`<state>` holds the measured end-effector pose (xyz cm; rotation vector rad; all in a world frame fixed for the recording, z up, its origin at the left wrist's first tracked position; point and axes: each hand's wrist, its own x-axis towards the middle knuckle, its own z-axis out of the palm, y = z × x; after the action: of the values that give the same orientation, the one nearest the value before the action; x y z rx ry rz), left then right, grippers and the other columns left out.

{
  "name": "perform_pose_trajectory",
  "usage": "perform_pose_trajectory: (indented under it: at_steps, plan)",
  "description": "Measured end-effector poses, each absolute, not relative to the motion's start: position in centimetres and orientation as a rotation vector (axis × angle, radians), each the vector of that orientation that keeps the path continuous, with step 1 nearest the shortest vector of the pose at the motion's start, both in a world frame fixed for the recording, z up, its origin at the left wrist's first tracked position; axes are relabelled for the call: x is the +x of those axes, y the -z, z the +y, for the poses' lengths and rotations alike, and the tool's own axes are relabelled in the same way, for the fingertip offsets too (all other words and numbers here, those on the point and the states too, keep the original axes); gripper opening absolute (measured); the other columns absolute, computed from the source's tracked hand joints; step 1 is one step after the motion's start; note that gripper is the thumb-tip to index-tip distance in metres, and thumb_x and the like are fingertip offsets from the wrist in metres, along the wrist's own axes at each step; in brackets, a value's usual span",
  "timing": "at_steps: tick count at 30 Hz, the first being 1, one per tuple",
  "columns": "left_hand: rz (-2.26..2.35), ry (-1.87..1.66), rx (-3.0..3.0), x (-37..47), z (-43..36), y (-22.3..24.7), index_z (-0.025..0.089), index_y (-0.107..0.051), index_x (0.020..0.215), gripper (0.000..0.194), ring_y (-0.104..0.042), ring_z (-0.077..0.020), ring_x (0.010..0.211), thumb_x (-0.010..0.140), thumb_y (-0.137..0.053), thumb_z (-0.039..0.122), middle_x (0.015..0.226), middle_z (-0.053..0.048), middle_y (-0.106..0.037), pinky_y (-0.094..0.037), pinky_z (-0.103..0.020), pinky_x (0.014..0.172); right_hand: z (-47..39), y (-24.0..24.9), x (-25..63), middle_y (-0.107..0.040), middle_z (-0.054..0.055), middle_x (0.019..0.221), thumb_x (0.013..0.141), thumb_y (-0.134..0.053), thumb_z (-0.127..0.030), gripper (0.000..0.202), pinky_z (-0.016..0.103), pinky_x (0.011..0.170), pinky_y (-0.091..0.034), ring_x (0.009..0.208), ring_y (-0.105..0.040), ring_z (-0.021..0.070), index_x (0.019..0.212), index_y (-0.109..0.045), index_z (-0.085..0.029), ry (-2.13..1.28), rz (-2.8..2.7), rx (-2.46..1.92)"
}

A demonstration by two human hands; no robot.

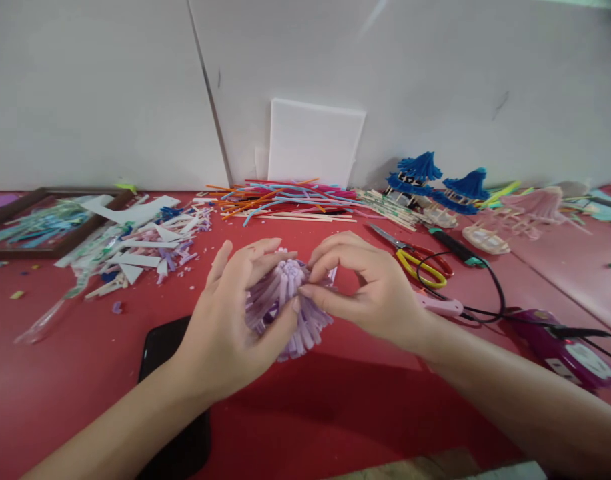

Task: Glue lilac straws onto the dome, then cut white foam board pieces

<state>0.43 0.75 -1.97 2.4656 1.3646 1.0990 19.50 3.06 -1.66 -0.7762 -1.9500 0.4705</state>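
"What is the round lilac piece of soft, fuzzy strips [289, 283] like?"

"Domed, with a knot of rounded tips on top; the strips fan down and outward like a skirt, and darker purple shows through a gap on its left."

"Where is it?"

"Above the red tabletop [345, 400], between the two hands. The bare left hand [233, 317] curves round its left side, thumb across the front, holding it. The bare right hand [370, 290] has thumb and fingertips pinched close on the strips at its upper right."

"And around them?"

"A smooth black phone [161, 345] lies partly under the left forearm. Thin orange, pink and light-blue stems [285, 200] lie in a loose heap beyond the hands. To the right are metal scissors with yellow handles [421, 268] and, farther back, fuzzy dark-blue models with peaked roofs [416, 175]."
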Motion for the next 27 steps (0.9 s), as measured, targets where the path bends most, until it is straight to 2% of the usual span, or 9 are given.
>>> perform_pose_trajectory:
  at_steps: [7,10,14,19,27]
  plan:
    - [1.332,-1.114,2.536,0.0,0.7,2.2,0.025,-0.043,0.127,0.044,-0.052,-0.0255,0.122,0.084,-0.053,0.027,0.127,-0.005,-0.059,-0.022,-0.054,0.113,2.6,1.6,20.4,-0.066,0.004,0.085,0.078,-0.07,-0.02,0.009,0.034,0.081,-0.048,0.085,-0.059,0.0161,0.08,-0.062,-0.019,-0.469,-2.015,-0.717]
    - [1.283,-1.152,2.61,-0.3,0.2,2.5,0.019,-0.034,0.136,0.058,-0.047,-0.0278,0.125,0.082,-0.054,0.028,0.136,-0.011,-0.051,-0.015,-0.055,0.115,2.3,1.9,21.0,-0.066,0.006,0.09,0.077,-0.071,-0.026,0.015,0.036,0.085,-0.048,0.09,-0.059,0.0176,0.086,-0.062,-0.018,-0.347,-2.135,-0.586]
    - [1.225,-1.184,2.721,-0.3,-0.7,3.2,0.011,-0.028,0.138,0.079,-0.041,-0.0352,0.129,0.074,-0.065,0.041,0.141,-0.02,-0.042,-0.014,-0.057,0.114,2.1,2.9,21.6,-0.068,0.007,0.092,0.078,-0.072,-0.029,0.02,0.039,0.091,-0.047,0.093,-0.06,0.0187,0.09,-0.063,-0.016,-0.085,-2.248,-0.421]
    - [1.227,-1.218,2.742,0.0,-0.9,3.9,0.008,-0.03,0.137,0.079,-0.046,-0.0332,0.125,0.073,-0.068,0.037,0.135,-0.022,-0.049,-0.016,-0.057,0.114,2.1,3.4,21.9,-0.072,0.002,0.087,0.083,-0.068,-0.018,0.006,0.034,0.081,-0.048,0.094,-0.06,0.0185,0.089,-0.068,-0.018,0.052,-2.273,-0.38]
    - [1.215,-1.231,2.729,-0.2,-0.7,4.0,0.011,-0.029,0.137,0.078,-0.051,-0.0317,0.121,0.073,-0.068,0.034,0.132,-0.02,-0.052,-0.019,-0.057,0.114,2.3,3.0,22.3,-0.072,-0.001,0.087,0.08,-0.071,-0.015,0.008,0.034,0.079,-0.046,0.093,-0.062,0.0169,0.086,-0.068,-0.019,0.272,-2.284,-0.329]
